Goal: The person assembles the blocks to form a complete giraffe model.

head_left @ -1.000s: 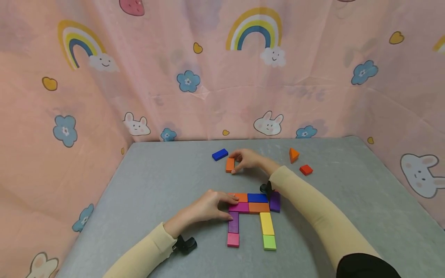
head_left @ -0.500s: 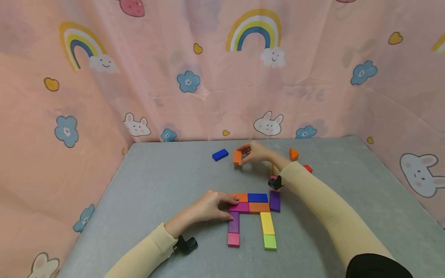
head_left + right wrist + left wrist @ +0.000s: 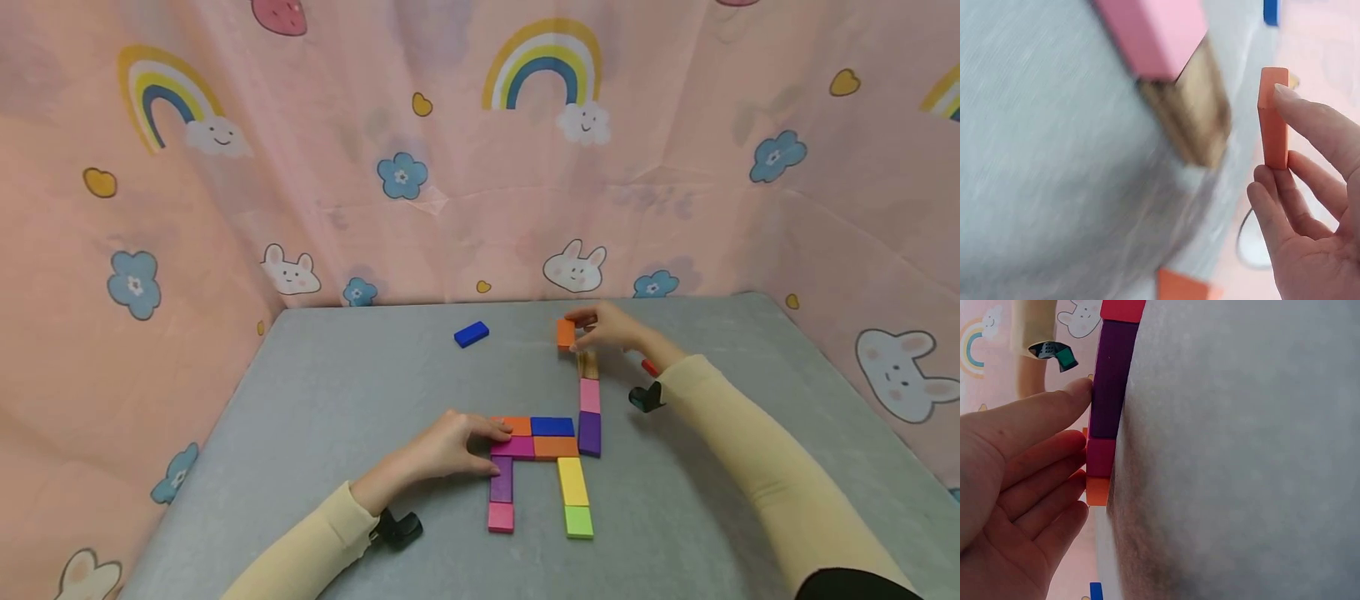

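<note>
My right hand (image 3: 611,325) pinches an orange block (image 3: 566,334) by its ends, between thumb and fingers, beside the far end of a column of blocks. The right wrist view shows this held block (image 3: 1272,119) apart from the brown wooden block (image 3: 1200,103) and pink block (image 3: 1160,37). My left hand (image 3: 450,450) rests its fingertips against the left side of the flat block figure, at its purple block (image 3: 502,479) and magenta block (image 3: 517,447). In the left wrist view the thumb touches the purple block (image 3: 1113,381); the fingers look relaxed.
A blue block (image 3: 471,334) lies alone at the back of the grey table (image 3: 337,383). Behind the right wrist a red block (image 3: 649,367) is partly hidden. An orange piece (image 3: 1182,286) shows at the right wrist view's bottom edge. Pink patterned cloth (image 3: 450,233) surrounds the table.
My right hand has carried the orange block rightward from near the blue block to the column's far end. The pink and brown blocks are now uncovered. My left hand stays put.
</note>
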`<state>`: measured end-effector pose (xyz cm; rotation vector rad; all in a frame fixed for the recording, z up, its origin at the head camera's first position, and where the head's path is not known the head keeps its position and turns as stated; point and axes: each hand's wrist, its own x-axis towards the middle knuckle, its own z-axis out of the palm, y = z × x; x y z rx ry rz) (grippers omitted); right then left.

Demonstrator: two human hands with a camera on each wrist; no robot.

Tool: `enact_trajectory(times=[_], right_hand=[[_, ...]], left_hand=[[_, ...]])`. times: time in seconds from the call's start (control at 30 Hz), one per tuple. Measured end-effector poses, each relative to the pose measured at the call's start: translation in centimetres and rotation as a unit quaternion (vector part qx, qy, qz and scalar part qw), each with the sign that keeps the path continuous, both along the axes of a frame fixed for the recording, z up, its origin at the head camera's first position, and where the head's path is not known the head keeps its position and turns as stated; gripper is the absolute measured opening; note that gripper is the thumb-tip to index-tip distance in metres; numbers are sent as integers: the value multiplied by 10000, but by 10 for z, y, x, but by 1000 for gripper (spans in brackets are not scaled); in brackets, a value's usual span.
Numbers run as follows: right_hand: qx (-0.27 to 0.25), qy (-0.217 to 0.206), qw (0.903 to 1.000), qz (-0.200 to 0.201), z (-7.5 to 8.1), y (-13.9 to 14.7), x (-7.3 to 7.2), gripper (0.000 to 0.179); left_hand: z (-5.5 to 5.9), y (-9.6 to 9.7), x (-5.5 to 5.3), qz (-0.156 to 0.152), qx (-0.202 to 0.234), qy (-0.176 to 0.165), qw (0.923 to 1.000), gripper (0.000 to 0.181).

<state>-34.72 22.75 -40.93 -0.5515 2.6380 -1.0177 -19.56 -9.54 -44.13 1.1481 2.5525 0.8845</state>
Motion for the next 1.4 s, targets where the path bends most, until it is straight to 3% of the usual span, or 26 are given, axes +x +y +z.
enact_trajectory(times=[0.47, 1.07, 1.4], right_hand=[[99, -70, 9996, -273, -10, 33, -4, 64], [340, -218, 9990, -215, -10, 28, -2, 62], [402, 85, 9988, -256, -15, 26, -1, 54]], left_hand=[[0, 1, 0, 51, -24, 5, 10000, 47], [0, 1, 1, 73, -36, -30, 10000, 46], [0, 2, 1, 70, -28, -37, 10000, 46]])
